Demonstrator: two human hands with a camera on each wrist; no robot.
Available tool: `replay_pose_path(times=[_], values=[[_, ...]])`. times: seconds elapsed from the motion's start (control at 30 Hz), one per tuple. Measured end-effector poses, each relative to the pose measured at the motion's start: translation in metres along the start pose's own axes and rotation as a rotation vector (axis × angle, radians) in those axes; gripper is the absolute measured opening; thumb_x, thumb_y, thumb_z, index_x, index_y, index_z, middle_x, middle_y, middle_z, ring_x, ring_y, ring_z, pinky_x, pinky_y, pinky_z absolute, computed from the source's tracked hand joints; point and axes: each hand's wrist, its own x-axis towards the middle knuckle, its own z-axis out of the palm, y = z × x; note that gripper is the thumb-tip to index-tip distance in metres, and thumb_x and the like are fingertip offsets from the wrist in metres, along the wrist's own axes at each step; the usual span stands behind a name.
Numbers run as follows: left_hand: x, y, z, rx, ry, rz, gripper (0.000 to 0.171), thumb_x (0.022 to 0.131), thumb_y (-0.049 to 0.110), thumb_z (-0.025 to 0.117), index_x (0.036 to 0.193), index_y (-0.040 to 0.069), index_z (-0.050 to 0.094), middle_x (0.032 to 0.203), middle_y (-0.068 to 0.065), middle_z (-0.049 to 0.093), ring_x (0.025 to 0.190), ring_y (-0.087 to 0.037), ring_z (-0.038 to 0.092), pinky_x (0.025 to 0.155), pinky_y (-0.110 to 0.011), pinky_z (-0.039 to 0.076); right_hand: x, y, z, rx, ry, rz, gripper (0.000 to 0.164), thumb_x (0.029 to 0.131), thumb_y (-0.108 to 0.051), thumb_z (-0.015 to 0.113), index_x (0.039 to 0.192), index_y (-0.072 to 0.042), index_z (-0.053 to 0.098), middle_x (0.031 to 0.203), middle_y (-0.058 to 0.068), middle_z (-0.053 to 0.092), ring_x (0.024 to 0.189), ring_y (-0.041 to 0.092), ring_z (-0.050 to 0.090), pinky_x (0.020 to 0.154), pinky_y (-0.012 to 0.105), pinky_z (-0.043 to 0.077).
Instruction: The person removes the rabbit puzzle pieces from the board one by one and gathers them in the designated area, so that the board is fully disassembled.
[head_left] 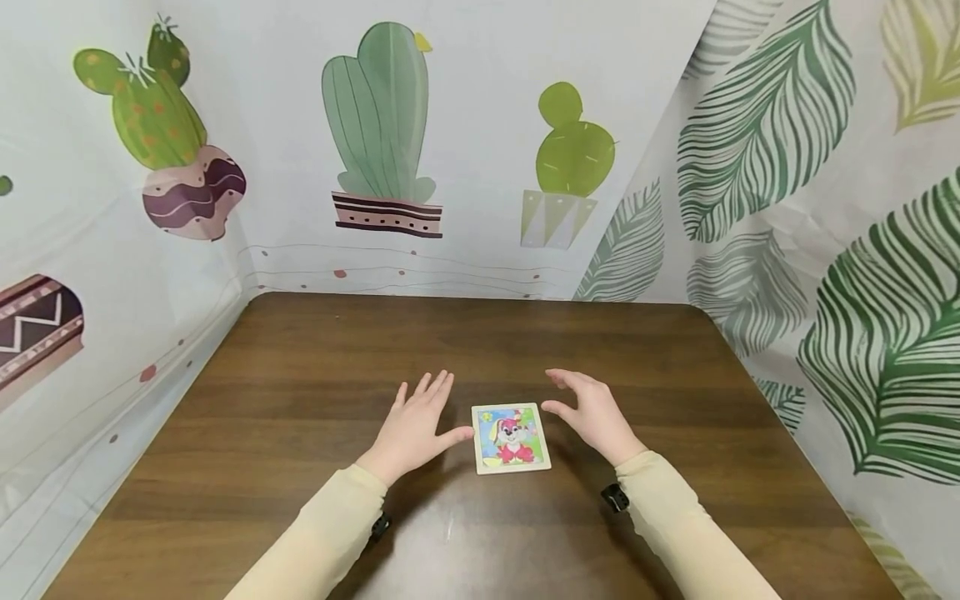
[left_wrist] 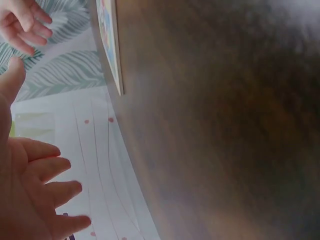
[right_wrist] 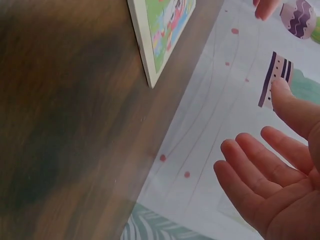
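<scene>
Around 9 and 3 o'clock from the dog-picture board (head_left: 512,439) flat on the table (head_left: 285,400), left hand (head_left: 415,432) spread, right hand (head_left: 597,416) loosely curved, both empty.

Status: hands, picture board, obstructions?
Left hand and right hand open, holding nothing. Picture board flat on table, between them. No obstruction visible.

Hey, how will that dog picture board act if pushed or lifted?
The dog picture board probably stays stiff: its edges look straight and unbent. Lying flat on the smooth-looking table, it would likely slide rather than roll. Being thin, it's probably light.
</scene>
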Motion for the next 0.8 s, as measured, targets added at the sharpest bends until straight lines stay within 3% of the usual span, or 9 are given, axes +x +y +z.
replay_pose_path(times=[0.2, 0.43, 0.8], values=[[0.000, 0.007, 0.008, -0.027, -0.050, 0.039, 0.088, 0.084, 0.060, 0.058, 0.145, 0.001, 0.036, 0.150, -0.014, 0.036, 0.139, -0.029, 0.033, 0.112, -0.050, 0.023, 0.004, -0.009, 0.008, 0.012, -0.067, 0.032, 0.046, 0.078, -0.018, 0.078, 0.118, -0.002, 0.064, 0.109, 0.011, 0.068, 0.097, 0.026, 0.064, 0.086, 0.043, 0.051], [0.002, 0.014, 0.012, 0.030, -0.177, 0.073, 0.092, 0.081, 0.064, 0.059, 0.144, 0.000, 0.038, 0.148, -0.015, 0.039, 0.137, -0.030, 0.035, 0.110, -0.050, 0.027, 0.013, -0.020, 0.019, 0.005, -0.119, 0.013, 0.034, 0.077, -0.017, 0.079, 0.107, -0.002, 0.070, 0.087, 0.008, 0.066, 0.083, 0.025, 0.063, 0.075, 0.036, 0.053], [0.006, 0.020, 0.019, 0.097, -0.227, 0.115, 0.095, 0.076, 0.064, 0.066, 0.140, -0.002, 0.043, 0.143, -0.018, 0.044, 0.133, -0.034, 0.040, 0.107, -0.052, 0.032, 0.013, -0.027, 0.039, -0.047, -0.202, -0.006, 0.026, 0.079, -0.014, 0.077, 0.103, -0.003, 0.072, 0.085, 0.003, 0.065, 0.078, 0.015, 0.059, 0.072, 0.031, 0.051]])
